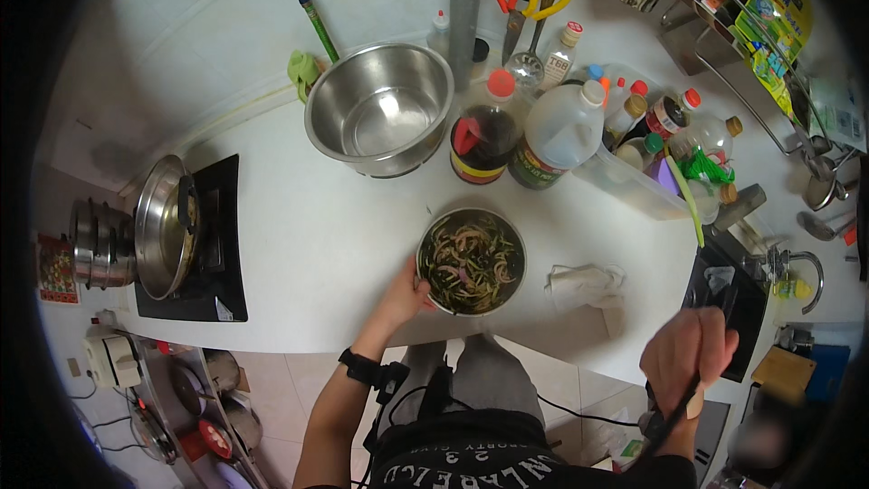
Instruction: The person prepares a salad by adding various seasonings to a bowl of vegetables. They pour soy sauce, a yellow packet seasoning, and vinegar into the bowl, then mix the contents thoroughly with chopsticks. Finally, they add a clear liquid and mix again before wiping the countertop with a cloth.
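Observation:
A round metal bowl holds dark green strips and pale sliced pieces, perhaps onion, in dark liquid. My left hand grips the bowl's left rim, with the thumb near the edge. At the right, over the counter's edge by the sink, my right hand is closed round a dark, slender utensil; its kind cannot be told, and its end is blurred. A crumpled white cloth or paper lies between the bowl and my right hand.
Behind the bowl stand a big steel basin, a dark sauce jug, a translucent jug and a plastic bin of bottles. A lidded pan sits on the stove at left; a faucet is at right.

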`<state>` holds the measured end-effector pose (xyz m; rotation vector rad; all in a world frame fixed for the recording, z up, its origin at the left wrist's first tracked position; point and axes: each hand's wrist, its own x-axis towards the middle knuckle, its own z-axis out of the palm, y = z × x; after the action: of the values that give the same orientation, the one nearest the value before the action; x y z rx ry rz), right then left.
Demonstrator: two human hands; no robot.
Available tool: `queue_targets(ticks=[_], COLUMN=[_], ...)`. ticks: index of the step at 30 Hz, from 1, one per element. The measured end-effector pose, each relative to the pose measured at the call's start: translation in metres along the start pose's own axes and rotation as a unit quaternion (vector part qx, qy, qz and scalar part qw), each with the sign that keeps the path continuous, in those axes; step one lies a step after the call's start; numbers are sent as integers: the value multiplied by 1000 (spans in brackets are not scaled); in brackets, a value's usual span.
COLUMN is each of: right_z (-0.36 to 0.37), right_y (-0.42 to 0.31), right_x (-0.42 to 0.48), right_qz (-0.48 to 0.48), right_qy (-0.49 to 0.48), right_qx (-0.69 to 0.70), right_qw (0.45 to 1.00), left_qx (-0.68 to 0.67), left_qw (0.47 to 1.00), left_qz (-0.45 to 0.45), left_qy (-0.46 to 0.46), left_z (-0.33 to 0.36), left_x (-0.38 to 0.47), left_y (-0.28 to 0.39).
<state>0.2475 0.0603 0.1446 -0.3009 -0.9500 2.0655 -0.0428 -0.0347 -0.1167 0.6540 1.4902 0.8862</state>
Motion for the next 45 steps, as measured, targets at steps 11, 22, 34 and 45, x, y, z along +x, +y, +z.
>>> queue_targets(ticks=[11, 22, 34, 45], right_z=[-84, -101, -84, -43], right_y=[45, 163, 141, 126], right_x=[26, 31, 49, 10], right_qz=[94, 46, -3, 77], right_qy=[30, -318, -258, -270], right_qx=[-58, -606, -643, -575], right_qw=[993, 728, 721, 769], left_qx=[10, -4, -13, -19], left_qw=[1000, 1000, 1000, 1000], left_qz=[-6, -7, -6, 3], left_qy=[2, 13, -2, -8], left_z=[-9, -7, -4, -11], left_x=[8, 1, -20, -25], left_y=[-8, -15, -8, -23])
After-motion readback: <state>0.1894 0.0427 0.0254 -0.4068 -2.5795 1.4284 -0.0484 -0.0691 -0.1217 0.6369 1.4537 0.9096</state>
